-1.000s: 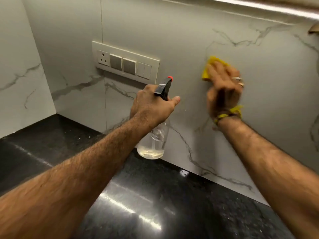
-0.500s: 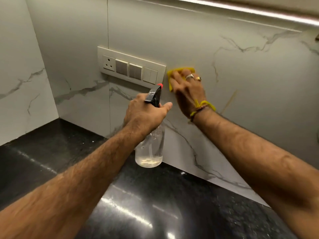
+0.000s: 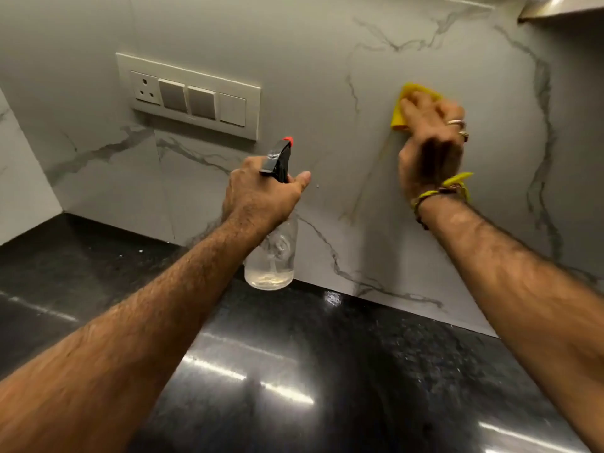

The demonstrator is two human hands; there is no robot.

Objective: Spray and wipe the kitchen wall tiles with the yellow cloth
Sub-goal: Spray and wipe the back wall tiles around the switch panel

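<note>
On the far left, a side wall (image 3: 19, 165) meets the back wall in a corner. The wall tiles (image 3: 327, 93) are pale grey with dark wavy lines like marble. A switch plate (image 3: 189, 94) sits on the tiles up on the left. It has one socket with three holes and three flat switches in a row.

Below the tiles is a shiny black counter (image 3: 294, 371) with bright streaks of light on it.

The left hand (image 3: 261, 194) is near the middle, held up in the air in front of the tiles. Its fingers curl tight round the neck of a spray bottle (image 3: 273, 256). The bottle is clear and has a little pale liquid at the bottom. Its top is black with a red tip, and the tip points at the wall. The bottle hangs above the counter and does not touch it.

To the right, the right hand (image 3: 431, 145) presses the cloth (image 3: 400, 114) flat on the tiles. The cloth is yellow and peeks out above and to the left of the fingers. This hand looks blurry. It has rings on two fingers, and a yellow band (image 3: 454, 186) goes round the wrist.

At the top right corner, a bit of a metal edge (image 3: 562, 8) shows.
</note>
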